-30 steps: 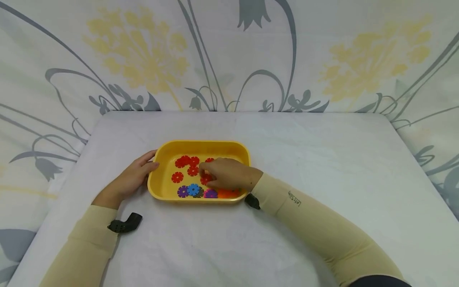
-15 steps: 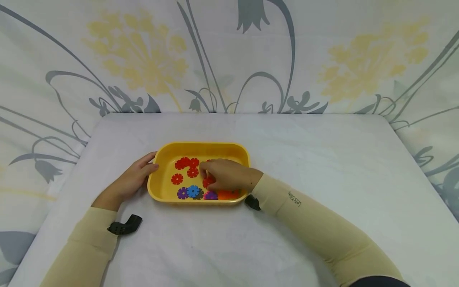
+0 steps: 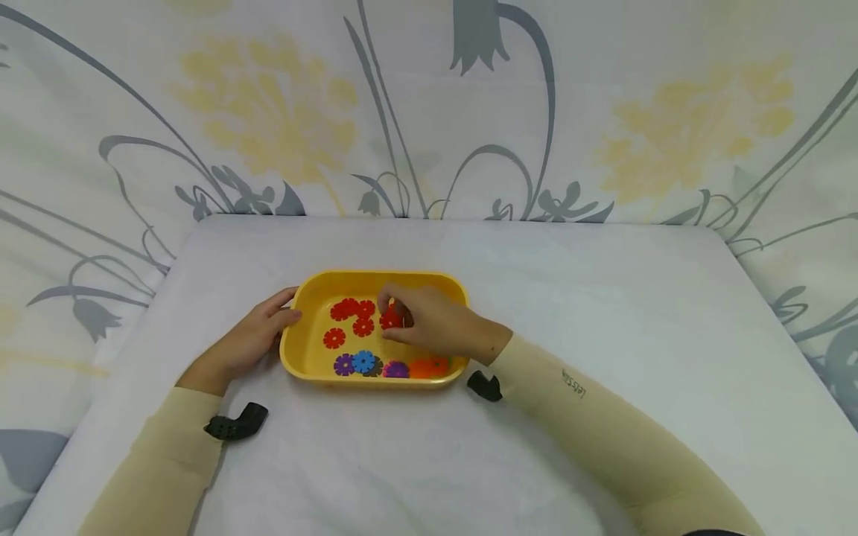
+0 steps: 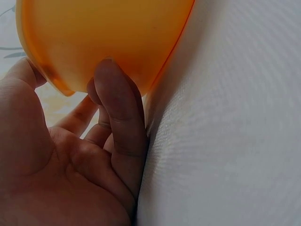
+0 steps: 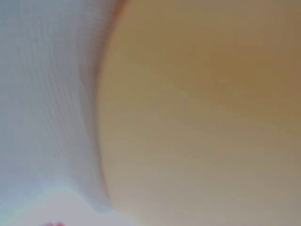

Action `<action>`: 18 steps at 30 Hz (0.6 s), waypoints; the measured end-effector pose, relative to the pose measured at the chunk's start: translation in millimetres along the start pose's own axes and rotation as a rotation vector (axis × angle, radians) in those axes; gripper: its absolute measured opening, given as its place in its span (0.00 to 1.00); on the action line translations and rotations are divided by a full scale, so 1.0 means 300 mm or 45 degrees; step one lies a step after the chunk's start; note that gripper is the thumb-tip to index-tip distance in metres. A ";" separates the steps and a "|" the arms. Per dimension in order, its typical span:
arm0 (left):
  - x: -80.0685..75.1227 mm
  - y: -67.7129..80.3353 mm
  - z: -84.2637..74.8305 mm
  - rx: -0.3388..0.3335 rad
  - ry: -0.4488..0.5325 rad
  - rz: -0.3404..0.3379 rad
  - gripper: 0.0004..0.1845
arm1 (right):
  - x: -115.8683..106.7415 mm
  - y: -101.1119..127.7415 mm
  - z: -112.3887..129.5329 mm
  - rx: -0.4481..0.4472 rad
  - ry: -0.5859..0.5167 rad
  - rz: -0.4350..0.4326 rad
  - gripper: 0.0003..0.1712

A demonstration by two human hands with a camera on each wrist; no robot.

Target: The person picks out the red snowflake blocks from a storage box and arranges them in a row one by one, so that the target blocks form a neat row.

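Note:
A yellow plastic tray [image 3: 308, 279] lies on the white table with flower-shaped notched discs in it. My left hand [image 3: 251, 335] holds the tray's left end; up close, the fingers [image 4: 120, 103] press against its outer wall. Over the right half of the tray, my right hand [image 3: 439, 320] has its fingers curled and pinches a red notched disc [image 3: 391, 317] between thumb and forefinger. More red discs [image 3: 334, 338] lie to the left of it. Along the near wall are a purple disc [image 3: 343, 365], a blue disc [image 3: 364, 362] and orange discs [image 3: 429, 367]. The right wrist view shows mostly blurred tray wall [image 5: 188, 117].
White cloth [image 3: 603, 320] covers the table around the tray. A flower-patterned curtain [image 3: 415, 97] hangs behind and at both sides. Black wrist mounts [image 3: 236, 423] sit on both beige sleeves [image 3: 576, 402].
My right hand has risen slightly and turned, its thumb and forefinger now farther from the near wall with a red disc. More orange discs show. The left hand keeps its hold on the tray.

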State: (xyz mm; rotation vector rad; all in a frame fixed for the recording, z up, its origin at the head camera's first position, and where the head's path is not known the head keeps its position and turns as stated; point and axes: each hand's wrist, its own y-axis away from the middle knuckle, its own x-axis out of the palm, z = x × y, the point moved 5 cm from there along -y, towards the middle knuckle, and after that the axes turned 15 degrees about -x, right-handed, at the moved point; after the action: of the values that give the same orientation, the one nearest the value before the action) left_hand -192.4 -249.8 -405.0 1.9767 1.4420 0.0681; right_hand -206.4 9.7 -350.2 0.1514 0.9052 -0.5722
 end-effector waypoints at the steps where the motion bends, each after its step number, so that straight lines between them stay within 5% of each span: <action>1: 0.001 -0.001 0.001 -0.003 0.002 -0.001 0.32 | -0.016 0.013 0.008 -0.025 -0.022 -0.053 0.17; 7: 0.004 -0.005 0.004 -0.018 0.015 0.014 0.32 | -0.115 0.113 0.039 -0.155 -0.053 -0.323 0.17; 18: 0.000 -0.001 -0.002 -0.019 0.017 0.013 0.32 | -0.232 0.285 0.005 -0.104 0.114 -0.651 0.18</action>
State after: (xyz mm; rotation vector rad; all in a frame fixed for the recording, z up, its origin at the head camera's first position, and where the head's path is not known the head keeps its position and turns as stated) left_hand -192.9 -249.6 -404.7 1.9751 1.4360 0.0966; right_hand -193.6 109.2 -304.6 -0.1359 1.0589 -1.0058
